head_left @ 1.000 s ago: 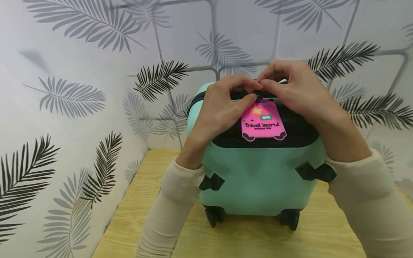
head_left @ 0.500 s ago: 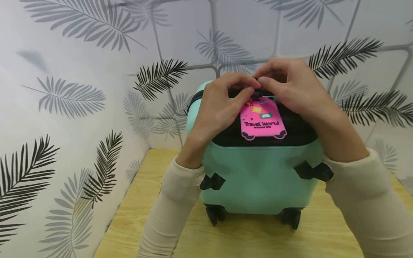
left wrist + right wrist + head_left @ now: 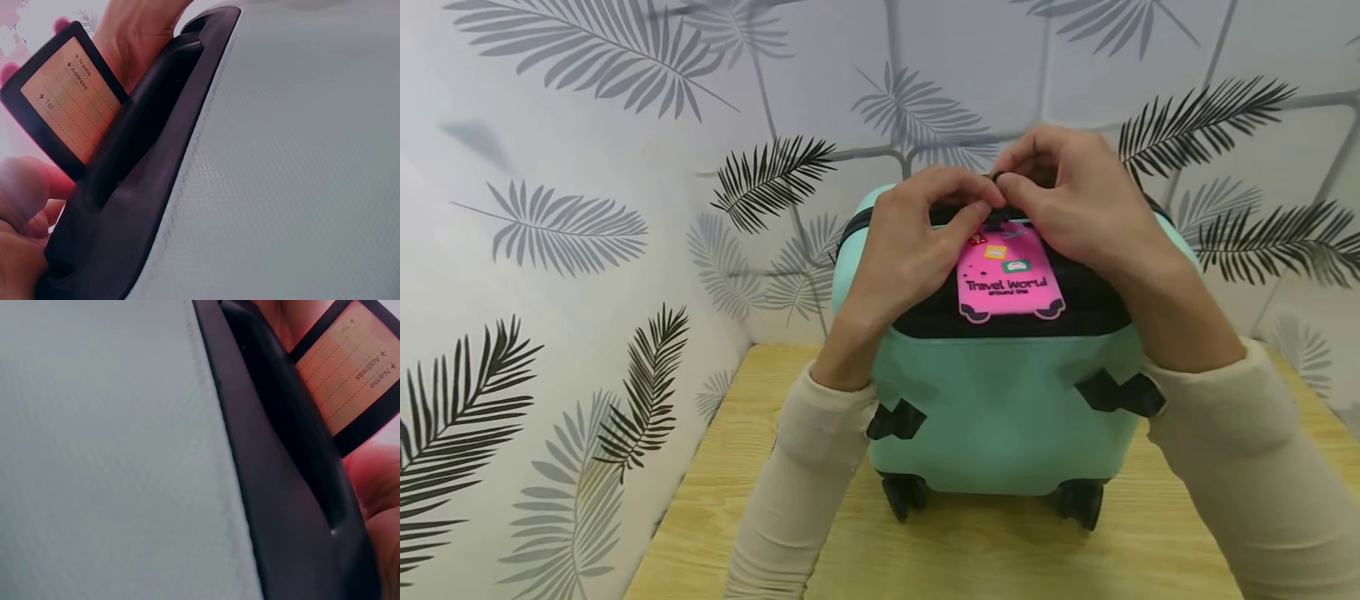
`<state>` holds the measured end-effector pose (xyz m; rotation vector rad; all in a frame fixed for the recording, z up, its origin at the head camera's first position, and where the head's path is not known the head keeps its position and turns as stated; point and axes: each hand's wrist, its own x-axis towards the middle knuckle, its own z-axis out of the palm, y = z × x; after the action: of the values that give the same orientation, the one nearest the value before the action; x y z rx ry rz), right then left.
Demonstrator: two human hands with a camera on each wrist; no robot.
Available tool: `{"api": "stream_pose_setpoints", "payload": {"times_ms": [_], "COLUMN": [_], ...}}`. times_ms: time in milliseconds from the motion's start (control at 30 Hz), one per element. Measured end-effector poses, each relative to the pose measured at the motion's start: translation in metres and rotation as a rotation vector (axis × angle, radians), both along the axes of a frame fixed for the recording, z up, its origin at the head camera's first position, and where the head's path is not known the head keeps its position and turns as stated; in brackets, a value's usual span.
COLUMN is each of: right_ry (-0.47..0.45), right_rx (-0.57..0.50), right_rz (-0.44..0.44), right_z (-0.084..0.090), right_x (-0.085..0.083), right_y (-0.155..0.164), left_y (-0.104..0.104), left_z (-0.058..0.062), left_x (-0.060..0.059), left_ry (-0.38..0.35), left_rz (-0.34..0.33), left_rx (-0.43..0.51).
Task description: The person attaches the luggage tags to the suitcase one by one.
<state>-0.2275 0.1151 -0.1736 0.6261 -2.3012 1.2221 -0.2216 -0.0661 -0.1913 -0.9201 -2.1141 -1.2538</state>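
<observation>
A light wooden bench (image 3: 715, 500) is carrying a mint-green hard-shell wheeled suitcase (image 3: 1000, 417). Atop the suitcase, a pink rubber luggage tag (image 3: 1009, 279) is lying. Above it, left hand (image 3: 910, 250) and right hand (image 3: 1075, 208) are together, pinching its black strap (image 3: 997, 218).

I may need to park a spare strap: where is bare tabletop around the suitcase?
Bare wooden table lies in front of the mint suitcase, between the two sleeves, and a strip to its left toward the leaf-print wall. On top it is crowded: left hand and right hand work at the pink luggage tag.
</observation>
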Motion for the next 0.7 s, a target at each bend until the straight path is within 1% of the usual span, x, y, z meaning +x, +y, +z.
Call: {"api": "stream_pose_setpoints", "payload": {"times_ms": [100, 200, 333, 467, 700], "right_ry": [0.023, 0.036, 0.009, -0.003, 0.06], "right_rx": [0.004, -0.025, -0.034, -0.015, -0.072], "right_rz": [0.003, 0.037, 0.079, 0.065, 0.042], "right_z": [0.0, 0.0, -0.001, -0.001, -0.003], "right_x": [0.001, 0.002, 0.002, 0.002, 0.002], "right_y": [0.001, 0.004, 0.009, 0.011, 0.008], "left_y": [0.0, 0.0, -0.001, 0.0, 0.002], "left_z": [0.0, 0.0, 0.0, 0.0, 0.0], "left_x": [0.0, 0.001, 0.002, 0.002, 0.001], "left_ry": [0.007, 0.008, 0.004, 0.009, 0.039], "left_rz": [0.002, 0.004, 0.005, 0.001, 0.018], "left_rx": [0.002, 0.002, 0.001, 0.003, -0.006]}}
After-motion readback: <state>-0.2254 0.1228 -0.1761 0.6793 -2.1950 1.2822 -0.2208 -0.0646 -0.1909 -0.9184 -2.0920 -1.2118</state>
